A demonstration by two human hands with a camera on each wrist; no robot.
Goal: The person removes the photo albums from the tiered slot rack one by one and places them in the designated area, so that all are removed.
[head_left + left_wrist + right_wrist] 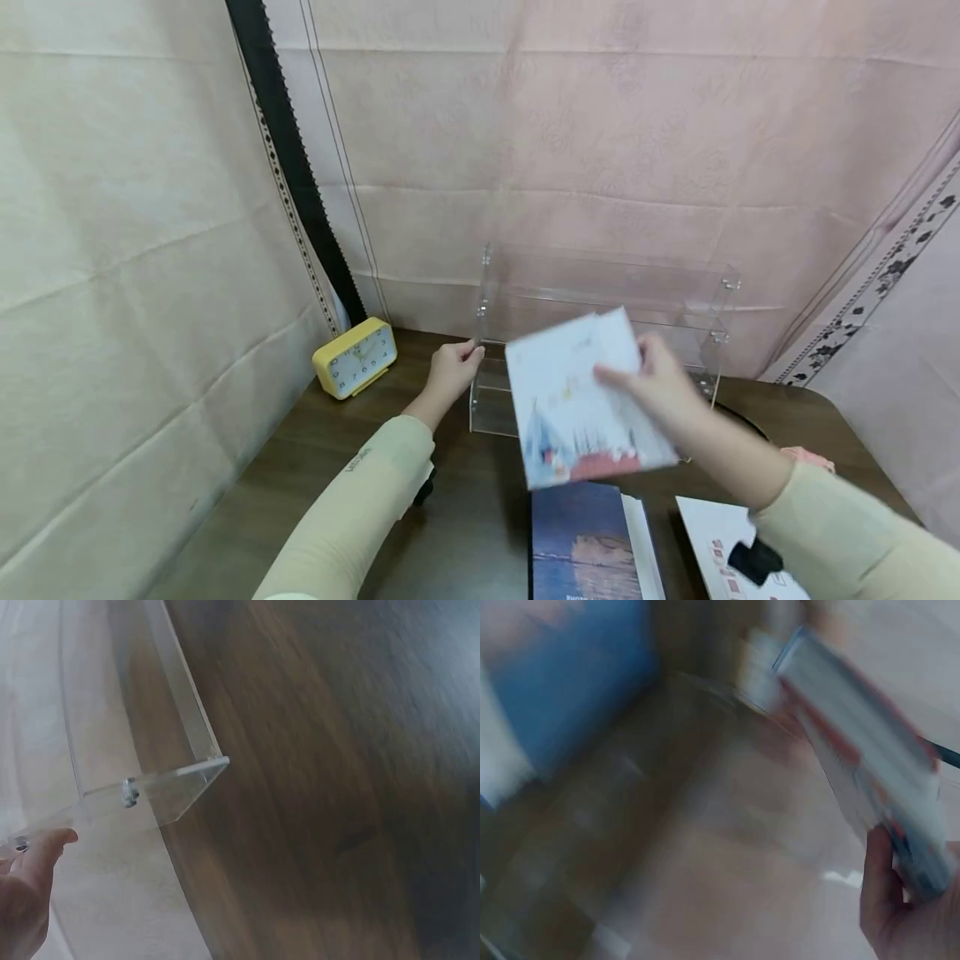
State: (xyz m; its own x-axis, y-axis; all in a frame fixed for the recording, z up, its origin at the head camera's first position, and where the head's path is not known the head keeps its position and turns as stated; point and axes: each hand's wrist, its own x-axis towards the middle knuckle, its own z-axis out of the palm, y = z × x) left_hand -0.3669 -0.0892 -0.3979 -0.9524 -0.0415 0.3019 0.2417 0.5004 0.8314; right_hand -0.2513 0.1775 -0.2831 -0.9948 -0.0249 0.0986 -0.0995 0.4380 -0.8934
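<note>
In the head view, my right hand (pixel 663 387) grips white books (pixel 573 408) with a pale blue and red printed cover, tilted in front of the clear rack. Their edges look slightly offset, as if more than one is held. The right wrist view is blurred; there the thumb of my right hand (pixel 911 919) presses the side of the thick white book stack (pixel 866 742). My left hand (pixel 450 375) pinches the left side edge of the clear acrylic rack (pixel 482 304). In the left wrist view, my left hand (pixel 26 900) is by the rack's side panel (pixel 176 787) and its metal screws.
A yellow alarm clock (pixel 356 358) stands at the left. On the brown table (pixel 300 483) lie a blue photo-covered book (pixel 585 542) at the front and a white printed book (pixel 712 533) to its right. A pink item (pixel 808 458) is partly behind the right sleeve. Curtains hang behind.
</note>
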